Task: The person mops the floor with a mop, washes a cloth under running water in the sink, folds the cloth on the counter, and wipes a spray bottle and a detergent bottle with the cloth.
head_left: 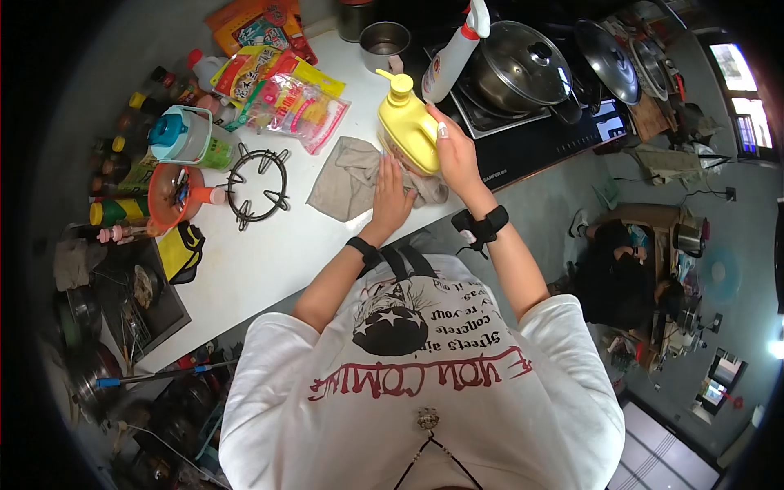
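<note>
A yellow pump bottle [403,122] leans over the counter, its nozzle pointing to the upper left. My right hand [459,155] is closed around the handle on its right side. My left hand [392,196] has its fingers stretched out over a crumpled grey-brown cloth [339,181], fingertips right at the bottle's lower end. The cloth lies on the white counter [278,257] and spreads out to both sides of the left hand.
Beyond the right hand, a white spray bottle [449,67] stands beside a lidded pot [523,69] on the black stove [563,135]. A metal cup [384,47], food packets [290,110] and a black burner grate [258,216] are on the counter. Another person [612,273] is at the right.
</note>
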`<state>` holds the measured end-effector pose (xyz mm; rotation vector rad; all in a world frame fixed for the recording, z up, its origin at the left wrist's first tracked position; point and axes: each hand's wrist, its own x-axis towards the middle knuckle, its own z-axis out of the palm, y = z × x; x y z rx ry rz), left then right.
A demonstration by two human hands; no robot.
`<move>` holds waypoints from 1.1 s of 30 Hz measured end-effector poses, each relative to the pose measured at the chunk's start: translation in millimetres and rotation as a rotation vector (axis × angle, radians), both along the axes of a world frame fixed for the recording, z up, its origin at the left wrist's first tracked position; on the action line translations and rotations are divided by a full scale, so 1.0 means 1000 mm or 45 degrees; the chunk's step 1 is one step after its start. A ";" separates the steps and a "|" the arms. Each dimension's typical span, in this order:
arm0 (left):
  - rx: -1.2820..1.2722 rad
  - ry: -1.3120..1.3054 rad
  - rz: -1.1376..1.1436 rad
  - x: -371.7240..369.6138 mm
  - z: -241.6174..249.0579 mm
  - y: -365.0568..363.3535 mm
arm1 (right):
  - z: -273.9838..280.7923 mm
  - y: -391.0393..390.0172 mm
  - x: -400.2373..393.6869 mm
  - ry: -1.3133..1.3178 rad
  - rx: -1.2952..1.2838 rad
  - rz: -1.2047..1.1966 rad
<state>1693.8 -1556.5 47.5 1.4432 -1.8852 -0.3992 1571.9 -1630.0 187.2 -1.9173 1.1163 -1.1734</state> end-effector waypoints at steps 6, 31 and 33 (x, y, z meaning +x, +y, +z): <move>0.030 -0.124 -0.031 0.018 0.036 0.009 | 0.017 0.005 -0.011 0.161 -0.041 -0.160; 0.481 -0.497 -0.868 0.077 0.069 -0.030 | -0.073 0.059 -0.024 1.187 0.573 0.086; 0.550 -0.417 -0.912 0.076 0.080 -0.016 | -0.070 0.063 -0.037 0.997 0.515 0.310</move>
